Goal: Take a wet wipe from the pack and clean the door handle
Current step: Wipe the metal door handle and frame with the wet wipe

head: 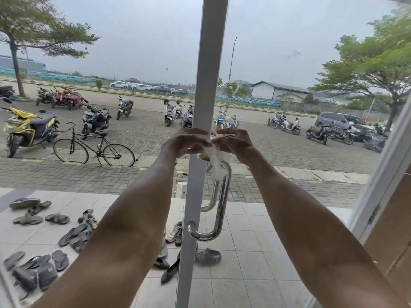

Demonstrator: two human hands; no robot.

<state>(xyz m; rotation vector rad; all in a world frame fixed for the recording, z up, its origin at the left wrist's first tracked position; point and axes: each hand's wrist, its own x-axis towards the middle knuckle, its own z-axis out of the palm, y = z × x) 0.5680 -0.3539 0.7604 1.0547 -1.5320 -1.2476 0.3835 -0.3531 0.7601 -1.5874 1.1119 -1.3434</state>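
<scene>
A polished chrome D-shaped door handle [222, 201] is fixed to the white frame [209, 74] of a glass door. A white wet wipe [216, 162] hangs crumpled over the handle's upper bend. My left hand [185, 141] and my right hand [233, 142] are both raised just above that bend, fingers pinching the top of the wipe from either side. The wipe's lower part drapes down the handle bar. The wipe pack is not in view.
Through the glass, several sandals and shoes [44, 221] lie on the tiled porch. Beyond are a bicycle [93, 147], parked motorbikes and a car. A second white frame [382, 174] with a hinge slants at the right.
</scene>
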